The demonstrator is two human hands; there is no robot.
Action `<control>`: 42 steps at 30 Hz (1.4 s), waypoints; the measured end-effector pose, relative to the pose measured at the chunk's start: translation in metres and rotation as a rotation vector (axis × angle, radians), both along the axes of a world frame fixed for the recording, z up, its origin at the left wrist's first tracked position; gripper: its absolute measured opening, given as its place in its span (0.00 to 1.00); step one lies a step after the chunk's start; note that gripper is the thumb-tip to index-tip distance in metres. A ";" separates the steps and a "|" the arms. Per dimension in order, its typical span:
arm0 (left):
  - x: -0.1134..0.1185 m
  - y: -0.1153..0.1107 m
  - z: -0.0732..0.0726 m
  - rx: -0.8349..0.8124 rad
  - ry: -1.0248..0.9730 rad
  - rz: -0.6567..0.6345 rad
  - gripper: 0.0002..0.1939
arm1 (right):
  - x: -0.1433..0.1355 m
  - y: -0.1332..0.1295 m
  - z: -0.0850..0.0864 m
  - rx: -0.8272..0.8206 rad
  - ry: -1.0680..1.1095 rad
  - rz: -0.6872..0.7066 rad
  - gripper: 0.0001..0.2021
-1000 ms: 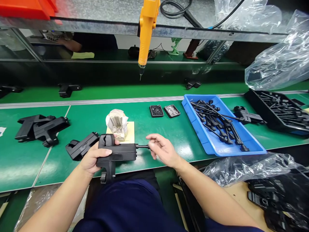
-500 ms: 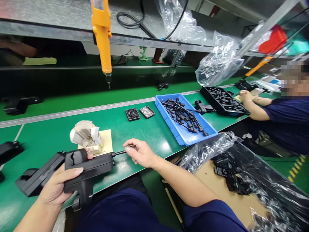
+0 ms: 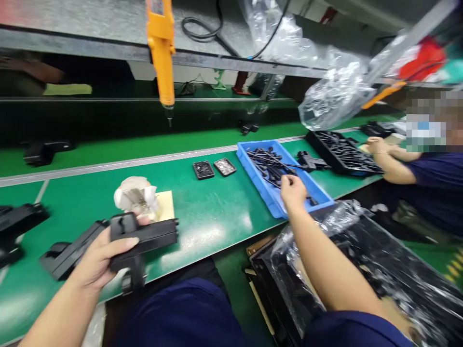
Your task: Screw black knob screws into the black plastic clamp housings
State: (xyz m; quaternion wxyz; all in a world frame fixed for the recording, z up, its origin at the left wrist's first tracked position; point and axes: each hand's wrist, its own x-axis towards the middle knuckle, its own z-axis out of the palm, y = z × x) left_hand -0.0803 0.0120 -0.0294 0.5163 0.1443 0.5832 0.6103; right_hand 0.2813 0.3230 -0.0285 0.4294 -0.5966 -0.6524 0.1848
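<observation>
My left hand (image 3: 99, 258) is wrapped round a black plastic housing (image 3: 154, 237) with a curved bracket underneath, held over the front edge of the green bench. Small stubs show at its right end. Behind my wrist lies another black housing (image 3: 74, 248). My right hand (image 3: 293, 192) is over the blue tray (image 3: 249, 176), its fingers curled together; what they hold, if anything, is hidden. Black ribbed rods with knobbed ends (image 3: 269, 161) lie in a pile in that tray, just beyond the fingers.
Two small trays of screws, one dark (image 3: 203, 170) and one silver (image 3: 224, 166), sit mid-bench. A yellow electric screwdriver (image 3: 164, 62) hangs overhead. A white paper-wrapped bundle (image 3: 136, 195) stands by a yellow pad (image 3: 166, 205). At right, a co-worker's hands (image 3: 378, 144) are beside a black tray (image 3: 340, 153).
My right hand has moved from the rod at the housing's end to the blue tray on the right. The rod no longer shows sticking out of the housing. My left hand keeps its hold.
</observation>
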 end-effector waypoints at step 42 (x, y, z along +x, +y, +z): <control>-0.051 -0.151 -0.048 -0.036 -0.368 0.712 0.20 | -0.460 -0.253 -0.015 -0.162 -0.988 1.600 0.23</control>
